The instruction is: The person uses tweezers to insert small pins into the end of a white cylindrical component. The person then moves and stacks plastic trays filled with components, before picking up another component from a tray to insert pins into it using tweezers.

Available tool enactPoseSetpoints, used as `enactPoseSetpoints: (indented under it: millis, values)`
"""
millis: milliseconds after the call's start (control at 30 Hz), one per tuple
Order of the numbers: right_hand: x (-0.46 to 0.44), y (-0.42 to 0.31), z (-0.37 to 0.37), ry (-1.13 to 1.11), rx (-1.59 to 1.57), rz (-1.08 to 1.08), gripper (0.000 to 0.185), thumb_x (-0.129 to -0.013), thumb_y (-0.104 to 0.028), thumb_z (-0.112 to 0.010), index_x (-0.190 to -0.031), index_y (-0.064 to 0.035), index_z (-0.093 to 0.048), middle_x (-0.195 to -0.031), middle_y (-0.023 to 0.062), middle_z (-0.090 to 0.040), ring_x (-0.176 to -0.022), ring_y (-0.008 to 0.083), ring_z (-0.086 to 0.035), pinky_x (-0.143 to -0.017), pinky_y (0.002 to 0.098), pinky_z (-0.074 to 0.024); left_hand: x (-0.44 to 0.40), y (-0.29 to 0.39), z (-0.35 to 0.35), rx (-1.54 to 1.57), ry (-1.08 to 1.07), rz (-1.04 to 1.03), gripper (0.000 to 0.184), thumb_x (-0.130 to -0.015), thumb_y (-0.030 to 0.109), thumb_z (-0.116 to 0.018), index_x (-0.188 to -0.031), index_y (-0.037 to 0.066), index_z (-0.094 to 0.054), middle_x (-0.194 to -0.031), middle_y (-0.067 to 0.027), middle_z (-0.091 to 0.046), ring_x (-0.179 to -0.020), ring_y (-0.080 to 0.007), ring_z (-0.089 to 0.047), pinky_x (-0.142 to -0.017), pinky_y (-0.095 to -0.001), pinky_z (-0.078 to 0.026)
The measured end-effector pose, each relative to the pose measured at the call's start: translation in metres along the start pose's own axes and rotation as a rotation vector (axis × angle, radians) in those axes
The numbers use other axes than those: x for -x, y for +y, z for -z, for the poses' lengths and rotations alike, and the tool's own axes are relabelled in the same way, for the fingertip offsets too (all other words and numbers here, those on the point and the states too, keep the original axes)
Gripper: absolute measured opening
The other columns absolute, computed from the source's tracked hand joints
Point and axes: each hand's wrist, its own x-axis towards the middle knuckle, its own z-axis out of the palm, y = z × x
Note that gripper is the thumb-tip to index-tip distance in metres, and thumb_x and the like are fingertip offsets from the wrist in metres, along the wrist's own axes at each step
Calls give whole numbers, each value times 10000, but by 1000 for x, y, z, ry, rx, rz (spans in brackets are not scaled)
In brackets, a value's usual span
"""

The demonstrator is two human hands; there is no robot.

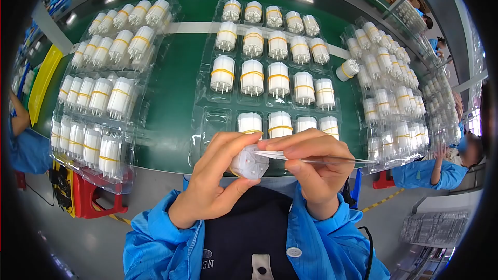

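Note:
My left hand (213,176) is wrapped round a white cylindrical part (251,163), its end face turned up toward me. Metal tweezers (332,161) are pinched in my right hand (317,168), and their tips reach the near edge of that part's face. Just beyond my hands lies a clear plastic tray (215,118) with rows of white cylinders banded in yellow, many with metal pins. The tray's front left pocket holds no cylinder. One banded cylinder (347,70) lies tilted beside the tray's right edge.
Stacked trays of banded cylinders stand at the left (98,119) and right (397,103) on the green table (174,93). A red stool (98,197) is below left. People in blue (433,173) are at the right; another person's arm (21,116) shows at the far left.

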Motion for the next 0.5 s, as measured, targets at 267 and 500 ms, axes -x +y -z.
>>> enactPoseSetpoints:
  millis: [267, 500]
  values:
    - [1, -2, -2, 32, -52, -48, 145, -794, 94, -686, -937, 67, -680, -980, 231, -715, -940, 313, -711, -805, 376, -578, 1, 1, -2, 2, 19, 1, 593, -776, 35, -734, -1324, -47, -522, -1230, -201, -571, -1074, -342, -571, -924, -393, -463]
    - [-7, -5, 3, -144, 170, 29, 153, -818, 95, -666, -969, 72, -665, -986, 228, -706, -920, 304, -708, -790, 368, -582, -2, -1, -1, -118, 39, -42, 615, -735, -1, -740, -1315, -40, -538, -1209, -200, -580, -1044, -352, -572, -897, -397, -466]
